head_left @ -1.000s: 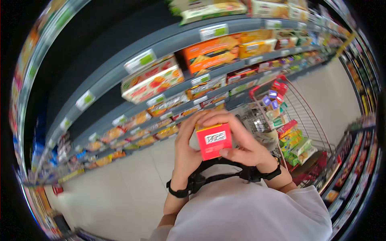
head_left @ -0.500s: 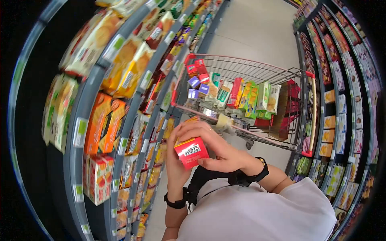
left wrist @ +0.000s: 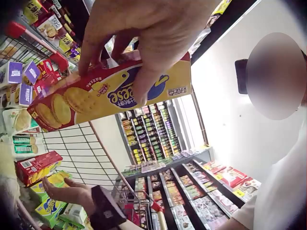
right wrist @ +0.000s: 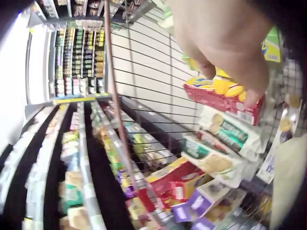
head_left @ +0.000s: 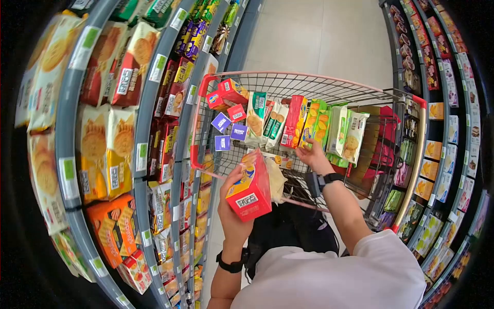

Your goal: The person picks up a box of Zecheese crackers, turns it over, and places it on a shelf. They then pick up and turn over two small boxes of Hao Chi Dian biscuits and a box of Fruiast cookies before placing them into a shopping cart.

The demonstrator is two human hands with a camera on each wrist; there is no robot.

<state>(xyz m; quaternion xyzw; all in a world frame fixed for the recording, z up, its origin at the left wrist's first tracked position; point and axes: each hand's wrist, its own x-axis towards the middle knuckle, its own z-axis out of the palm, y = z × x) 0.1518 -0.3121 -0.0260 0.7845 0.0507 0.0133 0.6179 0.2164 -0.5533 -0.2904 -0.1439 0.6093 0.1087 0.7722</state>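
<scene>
My left hand (head_left: 232, 212) grips a red and yellow cheese biscuit box (head_left: 259, 188) at the near side of the shopping cart (head_left: 309, 77). In the left wrist view, cookies and the word "cheese" show on the box's side (left wrist: 76, 103), with the thumb across it. My right hand (head_left: 315, 157) reaches into the cart with fingers extended and holds nothing. Its fingertips are right by a red and yellow box (head_left: 294, 123) and a green biscuit pack (head_left: 316, 121). In the right wrist view, thumb and fingers hang close over that red box (right wrist: 220, 103).
Purple boxes (head_left: 221, 122), small red boxes (head_left: 229, 92), white-green biscuit packs (head_left: 256, 116) and pale green packs (head_left: 355, 136) fill the cart. A cream cloth-like item (head_left: 277, 180) hangs at its near rim. Snack shelves (head_left: 69, 170) line the left, more shelves (head_left: 447, 129) the right.
My view has turned right, from the shelf to the cart. Both hands held the box before; the right hand has let go and moved over the cart, while the left keeps the box.
</scene>
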